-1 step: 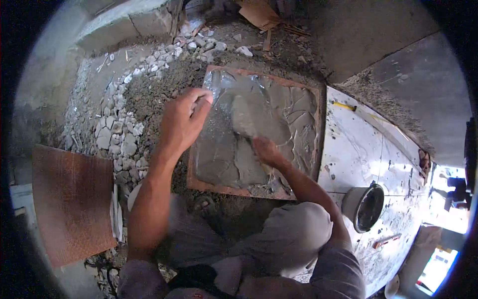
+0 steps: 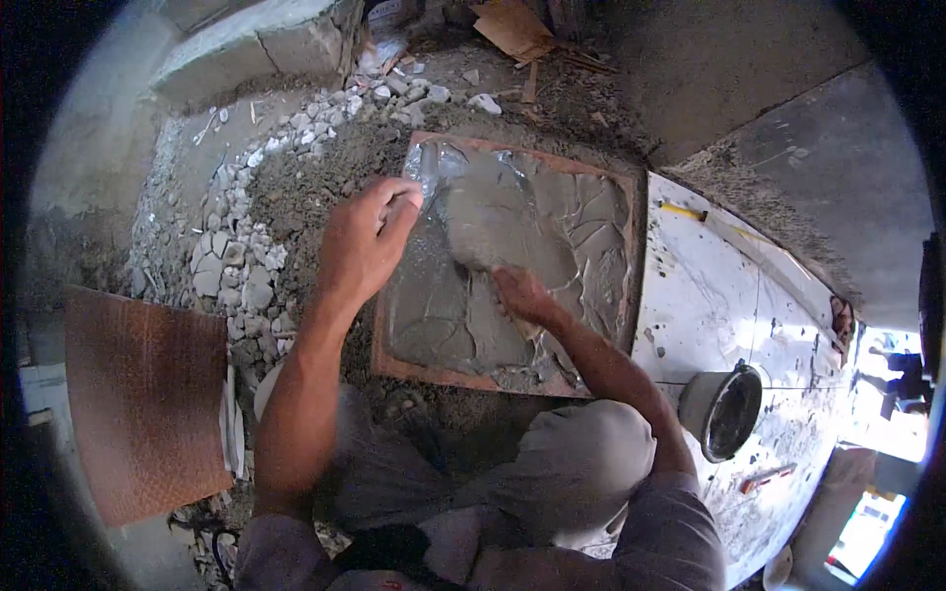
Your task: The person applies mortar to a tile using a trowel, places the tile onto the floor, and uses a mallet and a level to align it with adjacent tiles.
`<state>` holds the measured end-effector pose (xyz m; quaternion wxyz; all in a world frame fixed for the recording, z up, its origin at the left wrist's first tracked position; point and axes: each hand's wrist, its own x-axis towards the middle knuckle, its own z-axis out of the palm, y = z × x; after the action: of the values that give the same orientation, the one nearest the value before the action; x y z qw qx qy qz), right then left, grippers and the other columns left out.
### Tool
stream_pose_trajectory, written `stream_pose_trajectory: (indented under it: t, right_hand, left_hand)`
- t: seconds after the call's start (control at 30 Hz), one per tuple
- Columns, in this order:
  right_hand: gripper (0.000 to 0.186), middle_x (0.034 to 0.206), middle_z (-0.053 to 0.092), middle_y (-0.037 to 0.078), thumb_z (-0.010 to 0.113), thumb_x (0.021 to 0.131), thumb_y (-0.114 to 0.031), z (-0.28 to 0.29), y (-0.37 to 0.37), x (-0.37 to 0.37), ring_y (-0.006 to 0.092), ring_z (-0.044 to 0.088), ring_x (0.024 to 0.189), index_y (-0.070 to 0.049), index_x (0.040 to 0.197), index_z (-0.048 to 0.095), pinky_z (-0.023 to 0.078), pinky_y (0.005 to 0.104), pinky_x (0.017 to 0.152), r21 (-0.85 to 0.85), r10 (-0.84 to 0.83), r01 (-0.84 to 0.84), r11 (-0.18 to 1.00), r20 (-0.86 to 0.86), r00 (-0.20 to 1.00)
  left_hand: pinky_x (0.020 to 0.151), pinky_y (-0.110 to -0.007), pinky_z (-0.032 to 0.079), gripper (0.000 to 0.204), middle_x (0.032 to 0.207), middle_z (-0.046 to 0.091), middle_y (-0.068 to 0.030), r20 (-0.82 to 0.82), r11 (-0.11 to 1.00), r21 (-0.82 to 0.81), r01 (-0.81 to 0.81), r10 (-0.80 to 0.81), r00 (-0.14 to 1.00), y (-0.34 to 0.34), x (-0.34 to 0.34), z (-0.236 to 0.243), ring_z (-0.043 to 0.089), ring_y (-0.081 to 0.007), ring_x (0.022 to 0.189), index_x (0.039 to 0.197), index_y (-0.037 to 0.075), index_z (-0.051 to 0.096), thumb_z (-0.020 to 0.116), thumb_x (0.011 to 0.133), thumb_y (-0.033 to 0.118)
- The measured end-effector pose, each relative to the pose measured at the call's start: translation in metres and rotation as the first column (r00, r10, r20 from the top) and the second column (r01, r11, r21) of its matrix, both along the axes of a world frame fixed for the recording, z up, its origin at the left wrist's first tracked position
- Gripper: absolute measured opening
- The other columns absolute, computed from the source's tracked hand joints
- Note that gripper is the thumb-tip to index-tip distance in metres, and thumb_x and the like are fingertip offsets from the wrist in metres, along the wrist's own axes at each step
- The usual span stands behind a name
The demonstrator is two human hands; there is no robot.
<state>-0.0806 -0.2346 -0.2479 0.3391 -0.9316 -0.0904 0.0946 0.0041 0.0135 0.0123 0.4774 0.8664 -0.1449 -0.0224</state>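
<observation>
By the stones (image 2: 236,261), the left hand (image 2: 370,236) curls near a tile (image 2: 434,375); I can't tell if it pinches anything. Wet cement (image 2: 424,335) coats the tile, a blurred trowel (image 2: 481,231) over it, clutched in the right hand (image 2: 524,295). Rightward stands a bucket (image 2: 698,402).

Dirt floor (image 2: 296,202): brown-edged square slab (image 2: 424,369), centre of view; pale rubble (image 2: 209,273), nine to eleven o'clock; brown panel (image 2: 148,404), eight o'clock. White tiled floor (image 2: 690,325): grey bucket (image 2: 696,406), four o'clock; reddish bar (image 2: 769,478), likewise; yellow strip (image 2: 680,211), two o'clock.
</observation>
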Motion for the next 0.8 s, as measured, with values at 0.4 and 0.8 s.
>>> stream_pose_trajectory:
  t: [0.4,0.8]
  right_hand:
    - [0.021,0.086,0.062,0.018,0.057,0.079,-0.014,0.075,-0.085,-0.004,0.0346,0.065,0.079,-0.005,0.098,0.062,0.053,0.0460,0.068,-0.492,0.292,-0.328,0.806,-0.151,0.945]
    - [0.030,0.093,0.056,0.024,0.061,0.083,-0.015,0.119,-0.039,-0.074,0.0415,0.059,0.070,0.000,0.108,0.054,0.048,0.0444,0.060,-0.105,-0.355,0.393,0.914,0.263,0.897]
  left_hand:
    - [0.072,-0.033,0.051,0.025,0.092,0.068,-0.0147,0.058,0.989,0.145,-0.034,0.026,0.998,0.030,0.014,-0.017,0.067,-0.0228,0.081,0.104,0.004,0.064,0.057,0.091,0.024]
    - [0.068,-0.038,0.049,0.027,0.086,0.068,-0.0162,0.042,0.979,0.202,0.034,-0.043,0.998,0.024,0.005,-0.022,0.066,-0.0290,0.076,0.102,0.006,0.064,0.058,0.088,0.028]
